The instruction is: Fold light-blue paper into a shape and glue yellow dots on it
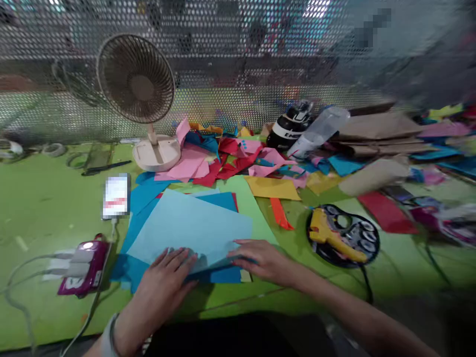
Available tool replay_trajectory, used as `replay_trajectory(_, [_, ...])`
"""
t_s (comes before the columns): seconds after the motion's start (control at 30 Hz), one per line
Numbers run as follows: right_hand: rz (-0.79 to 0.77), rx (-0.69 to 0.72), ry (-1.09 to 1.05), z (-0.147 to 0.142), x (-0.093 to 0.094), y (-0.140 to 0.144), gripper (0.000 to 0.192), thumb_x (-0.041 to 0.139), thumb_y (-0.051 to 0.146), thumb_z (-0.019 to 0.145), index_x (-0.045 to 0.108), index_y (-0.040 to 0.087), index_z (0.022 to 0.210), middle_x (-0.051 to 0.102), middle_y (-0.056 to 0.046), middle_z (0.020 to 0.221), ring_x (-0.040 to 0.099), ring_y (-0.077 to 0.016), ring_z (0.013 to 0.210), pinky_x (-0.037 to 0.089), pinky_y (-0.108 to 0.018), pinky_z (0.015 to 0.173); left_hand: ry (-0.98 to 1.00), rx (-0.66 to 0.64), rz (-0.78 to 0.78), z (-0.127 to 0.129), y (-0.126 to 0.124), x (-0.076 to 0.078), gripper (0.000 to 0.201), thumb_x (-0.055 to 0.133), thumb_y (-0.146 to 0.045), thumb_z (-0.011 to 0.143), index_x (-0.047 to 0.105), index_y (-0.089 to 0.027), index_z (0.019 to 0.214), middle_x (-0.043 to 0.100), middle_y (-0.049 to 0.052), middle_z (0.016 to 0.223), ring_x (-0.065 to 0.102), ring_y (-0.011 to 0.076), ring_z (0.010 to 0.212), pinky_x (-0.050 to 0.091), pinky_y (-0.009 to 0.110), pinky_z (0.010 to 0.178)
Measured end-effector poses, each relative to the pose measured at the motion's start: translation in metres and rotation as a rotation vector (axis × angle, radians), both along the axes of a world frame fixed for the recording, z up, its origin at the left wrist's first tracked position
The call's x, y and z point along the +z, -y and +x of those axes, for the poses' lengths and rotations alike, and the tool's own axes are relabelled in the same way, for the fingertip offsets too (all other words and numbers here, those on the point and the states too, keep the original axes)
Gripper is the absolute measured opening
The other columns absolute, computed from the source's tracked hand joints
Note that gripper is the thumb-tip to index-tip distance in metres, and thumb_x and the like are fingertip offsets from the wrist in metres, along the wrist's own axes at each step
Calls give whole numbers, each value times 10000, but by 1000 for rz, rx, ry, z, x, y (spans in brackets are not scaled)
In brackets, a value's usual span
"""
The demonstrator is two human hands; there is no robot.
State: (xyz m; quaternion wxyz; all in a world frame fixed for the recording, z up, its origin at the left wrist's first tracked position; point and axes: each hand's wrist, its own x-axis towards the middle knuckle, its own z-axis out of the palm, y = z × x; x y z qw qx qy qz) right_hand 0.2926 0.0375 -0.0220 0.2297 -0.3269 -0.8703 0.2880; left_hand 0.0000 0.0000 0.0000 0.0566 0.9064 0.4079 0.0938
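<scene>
A light blue sheet of paper [193, 218] lies askew over darker blue sheets [219, 201]. My left hand [167, 272] rests on its near left part, fingers stretched out over the paper and thumb below them near the edge. At the near right edge, my right hand [256, 258] has that light blue sheet between fingers and thumb; the edge there looks slightly raised. A pale green sheet [245, 198] shows under the stack on the right.
Behind are a fan [137, 84], colored paper scraps [238, 158] and a black bottle [286, 130]. On the left are a phone [116, 196] and a purple power strip [98, 258] with cables. A corded black-and-yellow device [340, 235] lies right.
</scene>
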Motion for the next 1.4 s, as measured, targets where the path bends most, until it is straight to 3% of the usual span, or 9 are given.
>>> replay_trajectory(0.3, [-238,-342,-39,-13,-1,-31,532,420,633,911,309,217,598,300,67,532,351,-94,494,258,-227,479,5,240,-203,16,-23,14,331,377,-358,999,654,-200,913,723,57,852,691,208,828,512,284,685])
replay_trajectory(0.4, [-200,-403,-52,-17,0,-42,484,431,626,910,454,208,670,420,53,550,442,-116,516,333,-234,496,-11,301,-261,19,-38,20,393,341,-392,1005,585,-198,765,675,46,739,654,198,704,431,274,609])
replay_trajectory(0.5, [-21,-469,-58,-17,1,-48,519,389,602,941,539,156,1159,683,-80,920,646,-219,833,507,-320,684,-32,358,-274,21,-58,23,369,326,-387,1008,546,-198,780,664,45,710,641,206,682,379,284,597])
replay_trajectory(0.6, [331,-347,83,-15,-3,-45,686,379,560,961,281,110,1469,481,-202,1421,430,-293,1334,409,-473,1042,-146,454,-239,24,-69,21,300,345,-355,998,550,-182,864,689,77,767,659,236,725,352,298,587])
replay_trajectory(0.73, [533,-96,313,-16,-18,-37,707,369,557,967,271,100,1498,306,-175,1546,196,-287,1462,240,-521,1161,-233,460,-204,25,-67,11,304,328,-340,1000,561,-154,943,709,93,815,674,245,737,372,305,580])
replay_trajectory(0.9, [543,-21,388,-19,-29,-36,733,352,607,954,314,104,1486,268,-143,1565,153,-293,1471,192,-543,1173,-172,409,133,17,-60,-6,303,392,-252,972,578,-109,1164,703,161,1055,667,293,955,473,383,757])
replay_trajectory(1.0, [502,-9,424,-20,-29,-39,747,354,618,947,298,113,1495,243,-133,1574,135,-306,1473,194,-562,1165,-48,165,333,16,-54,-14,392,374,-125,949,554,-187,1292,588,124,1350,541,261,1241,378,423,1029])
replay_trajectory(1.07, [468,-8,443,-20,-29,-41,753,365,618,944,285,115,1500,229,-134,1577,127,-307,1474,194,-565,1163,10,36,345,18,-48,-18,372,404,-188,961,570,-211,1293,568,100,1385,504,235,1289,291,418,1116])
replay_trajectory(1.4, [385,43,440,-19,-23,-39,765,375,634,934,286,128,1502,238,-138,1576,140,-295,1473,149,-537,1184,-52,77,236,27,-30,-36,676,459,-649,873,463,-262,1427,439,106,1498,378,306,1385,172,458,1161])
